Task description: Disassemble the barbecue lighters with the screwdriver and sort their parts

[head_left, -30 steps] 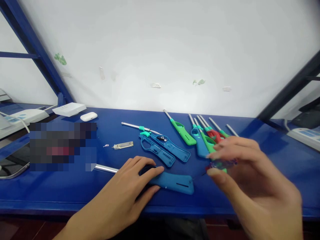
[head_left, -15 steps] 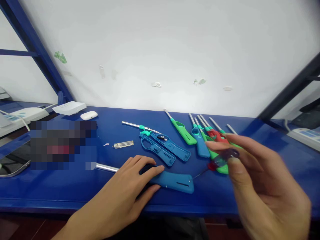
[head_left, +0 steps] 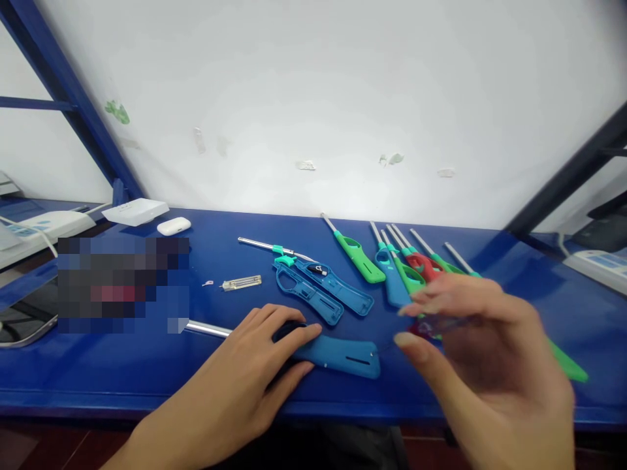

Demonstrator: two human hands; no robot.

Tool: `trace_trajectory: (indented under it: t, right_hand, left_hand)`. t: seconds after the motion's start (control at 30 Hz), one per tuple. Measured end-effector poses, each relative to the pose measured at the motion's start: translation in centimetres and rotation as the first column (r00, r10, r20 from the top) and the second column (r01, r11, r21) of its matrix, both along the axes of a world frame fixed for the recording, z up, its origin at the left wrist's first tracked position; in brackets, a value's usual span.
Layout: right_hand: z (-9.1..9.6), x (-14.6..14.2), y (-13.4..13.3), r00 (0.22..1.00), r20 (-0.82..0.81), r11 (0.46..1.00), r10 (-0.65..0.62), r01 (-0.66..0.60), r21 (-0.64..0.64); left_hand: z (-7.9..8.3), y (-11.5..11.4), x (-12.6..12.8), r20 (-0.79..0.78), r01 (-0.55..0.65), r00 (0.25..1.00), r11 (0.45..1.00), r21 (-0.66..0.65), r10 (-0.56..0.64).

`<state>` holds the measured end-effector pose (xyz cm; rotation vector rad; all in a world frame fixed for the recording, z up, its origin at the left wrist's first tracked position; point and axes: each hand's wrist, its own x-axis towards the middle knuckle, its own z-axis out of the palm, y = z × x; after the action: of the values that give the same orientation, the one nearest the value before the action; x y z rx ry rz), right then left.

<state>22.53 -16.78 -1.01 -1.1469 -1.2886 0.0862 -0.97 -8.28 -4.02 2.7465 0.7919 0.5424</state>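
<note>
A blue lighter lies flat on a blue table, the left hand clamped around its middle. Just right of the lighter, the right hand pinches a blurred screwdriver, its thin shaft toward the handle end; whether it touches, I cannot tell. Two shell halves lie beyond the lighter.

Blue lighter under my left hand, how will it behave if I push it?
The lighter is probably stiff: its rod looks straight and metallic. It likely won't roll, its handle being broad and flattish. It might swivel, being long with one thin end.
</note>
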Motion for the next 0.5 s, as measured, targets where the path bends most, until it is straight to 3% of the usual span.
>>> trace_trajectory:
  t: [0.1, 0.23, 0.4, 0.5]
  right_hand:
    - [-0.19, 0.01, -0.12, 0.998, -0.005, 0.998, -0.063, 0.063, 0.002]
    - [-0.20, 0.11, -0.22, 0.999, 0.006, 0.992, 0.036, -0.035, -0.119]
    - [0.11, -0.06, -0.01, 1.000, -0.026, 1.000, 0.017, -0.017, -0.004]
    - [0.07, 0.19, -0.46, 0.998, 0.048, 0.996, 0.027, -0.023, -0.082]
  left_hand:
    - [-0.06, -0.12, -0.07, -0.003, 0.005, 1.000, 1.000, -0.010, -0.005]
    - [-0.15, -0.18, -0.15, 0.001, 0.010, 1.000, 1.000, -0.008, -0.010]
    - [-0.12, -0.04, -0.08, 0.005, 0.008, 1.000, 1.000, 0.000, -0.008]
    - [-0.11, -0.04, -0.05, 0.013, 0.006, 1.000, 1.000, 0.009, -0.006]
